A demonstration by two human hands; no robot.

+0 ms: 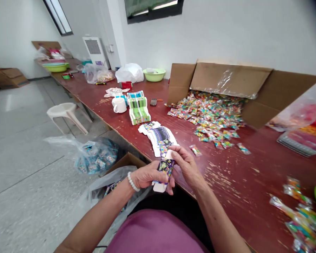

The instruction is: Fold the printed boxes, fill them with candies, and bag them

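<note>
My left hand (pixel 149 174), with a white bead bracelet at the wrist, is closed around a small dark, colourful cardboard box (pixel 165 166). White end flaps stick out at the box's top and bottom. Thumb and fingers of my right hand (pixel 186 164) are closed on its upper end, by the white flap. Just beyond the hands, a fanned stack of flat printed boxes (pixel 160 135) lies on the dark red table (pixel 221 172). One wrapped candy (pixel 195 150) rests beside my right hand. The inside of the box is hidden.
An open carton (pixel 231 77) spills many wrapped candies (pixel 213 112) across the table. Green box blanks (pixel 139 109) and a white mug (pixel 119 105) stand farther back. More candies (pixel 305 218) lie at right. Below left are a lined carton (pixel 127 162), a bag of blue packets (pixel 96 158) and a stool (pixel 64 110).
</note>
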